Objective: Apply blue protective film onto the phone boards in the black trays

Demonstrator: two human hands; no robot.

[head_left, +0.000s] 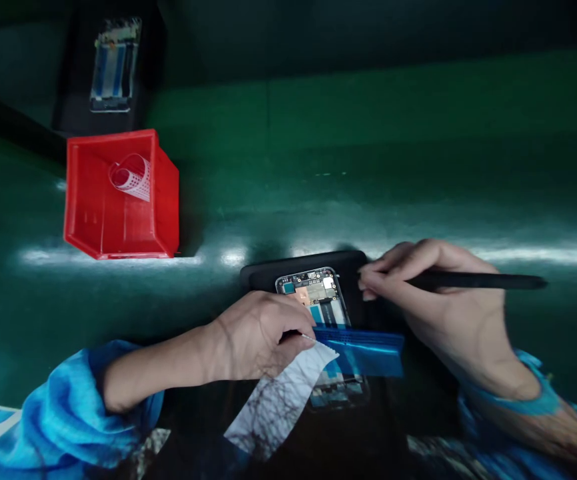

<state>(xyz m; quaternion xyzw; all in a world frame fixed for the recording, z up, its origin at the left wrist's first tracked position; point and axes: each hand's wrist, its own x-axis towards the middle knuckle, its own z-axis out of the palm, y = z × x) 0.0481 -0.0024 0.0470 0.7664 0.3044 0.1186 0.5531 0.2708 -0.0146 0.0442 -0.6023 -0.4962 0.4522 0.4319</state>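
Right in front of me, on the dark green table (pixel 318 200), sits a flat black holder tray (pixel 348 263) with an opened phone (pixel 326 313) lying in it, its little metal parts and chips showing at the top end. My left hand (pixel 261 333) rests just to the left of the phone, and its fingers are pressed together, pinching the edge of a shiny blue strip of film (pixel 363 350) that lies across the middle of the phone. A white paper strip (pixel 281 403) hangs down from the same pinch, below the phone and toward me. My right hand (pixel 433 300) is just to the right of the phone, and its fingers are closed around a thin black stick tool (pixel 478 281), held like a pen. The tool's long end points away to the right, and its tip is hidden behind my fingers near the top right corner of the phone, so I cannot tell if it touches anything. Far to the upper left of the phone stands a red plastic box (pixel 121 220) with a curled white strip (pixel 133 177) inside it. Behind that box, even farther from the phone, lies another opened phone (pixel 113 63) on a dark tray. Both my arms wear soft blue sleeves (pixel 63 413).
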